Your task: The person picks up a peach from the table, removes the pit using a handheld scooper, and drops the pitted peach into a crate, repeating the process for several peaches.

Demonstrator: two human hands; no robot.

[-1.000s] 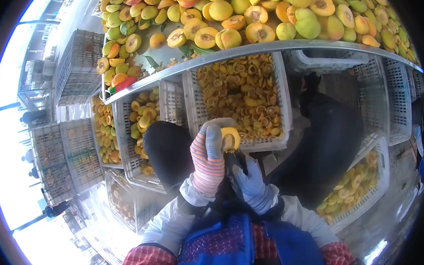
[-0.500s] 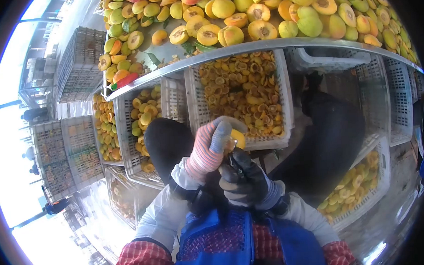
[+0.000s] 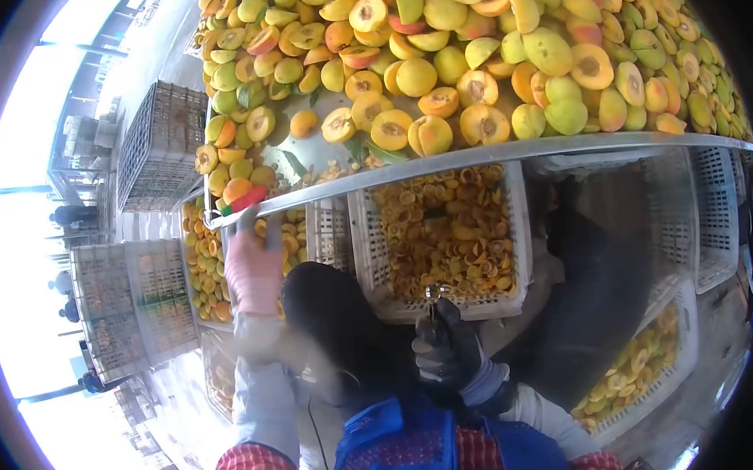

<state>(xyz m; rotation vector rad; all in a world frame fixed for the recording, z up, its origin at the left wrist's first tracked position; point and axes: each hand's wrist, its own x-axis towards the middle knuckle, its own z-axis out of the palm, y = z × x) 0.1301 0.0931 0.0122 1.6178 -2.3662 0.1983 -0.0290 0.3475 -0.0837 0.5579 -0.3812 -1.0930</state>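
Note:
My left hand (image 3: 255,270), in a pink and grey striped glove, reaches out at the left corner of the metal-edged table (image 3: 474,157). Motion blurs it, but its fingers look stretched and apart, with no fruit visible in them. Beneath it stands a crate of peach halves (image 3: 293,239). My right hand (image 3: 453,349), in a dark glove, is closed around a small pitting tool (image 3: 435,293) whose shiny metal tip points up. Behind that tip is a white crate (image 3: 519,229) full of hollowed, brownish-yellow peach pieces. Near my left fingertips a red object (image 3: 247,199) lies on the table corner.
Many halved peaches (image 3: 482,123) cover the table ahead. Further crates stand low at the left, and another crate of peach halves (image 3: 635,375) sits at my right. Stacked crates (image 3: 161,148) rise at the far left. My knees (image 3: 334,321) are between the crates.
My left hand has left the right hand and swung to the left, and the yellow peach piece it held is out of sight. My right hand keeps the tool. The view has tilted up.

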